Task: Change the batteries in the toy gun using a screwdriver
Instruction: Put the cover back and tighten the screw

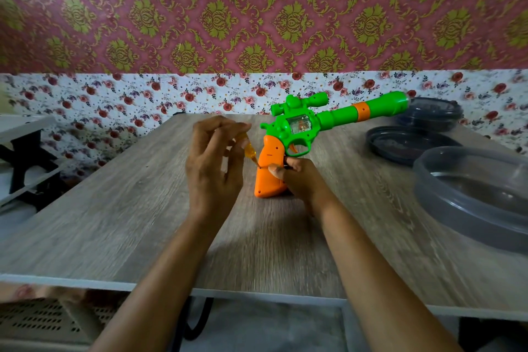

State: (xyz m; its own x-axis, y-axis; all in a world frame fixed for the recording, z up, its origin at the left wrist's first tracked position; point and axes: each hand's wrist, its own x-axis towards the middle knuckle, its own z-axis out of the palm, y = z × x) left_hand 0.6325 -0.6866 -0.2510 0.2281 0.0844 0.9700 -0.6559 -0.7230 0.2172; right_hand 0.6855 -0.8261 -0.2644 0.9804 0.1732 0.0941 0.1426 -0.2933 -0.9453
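The toy gun (300, 134) is glossy smooth plastic, the worktop (114, 208) matt wood-grain, seemingly laminate, and the grey containers (468, 194) translucent smooth plastic.

Single head-worn wide-angle view; looks forward, down across table (114, 223) to wall (257, 8); toy gun (340, 115) close, frame centre.

One wooden table (114, 208). On it, one green and orange toy gun (314, 120) and one yellow-handled screwdriver (249, 150). Two bare hands: left hand (213, 163), right hand (297, 180). Three round grey plastic containers along the table's right edge: near container (471, 208), middle container (408, 143), far container (431, 113).
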